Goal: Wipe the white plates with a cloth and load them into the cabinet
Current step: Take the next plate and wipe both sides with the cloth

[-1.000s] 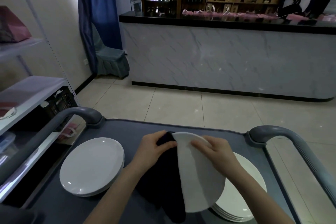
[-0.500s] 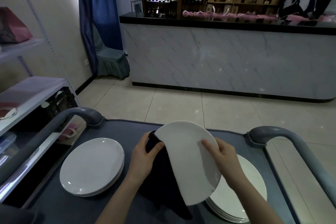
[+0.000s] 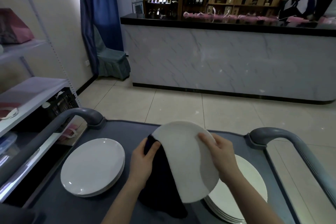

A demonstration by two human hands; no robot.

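White plate [image 3: 183, 160], tilted, held in the air over the top of a grey service cart [image 3: 127, 129], its lower edge overlapping the right-hand stack in this view. The right hand [image 3: 220, 152] grips the plate at its right rim, fingers spread across the upper face. The left hand [image 3: 143, 160] is curled round a dark cloth [image 3: 161, 183], thumb on top, and presses it against the plate's left edge; the rest of the cloth hangs below the plate down to the cart top.

Two stacks of white plates lie flat on the cart: the left stack [image 3: 92, 166] sits just beside the left forearm, and the right stack [image 3: 241, 192] is partly hidden under the held plate and the right forearm. Curved grey handles rise at the cart's far corners, the left handle [image 3: 80, 112] and the right handle [image 3: 272, 132].

A white shelf unit [image 3: 31, 92] stands to the left of the cart. Across the tiled floor [image 3: 163, 103] are a marble-fronted bar [image 3: 218, 60], a covered chair [image 3: 111, 62] and a blue curtain [image 3: 98, 5].
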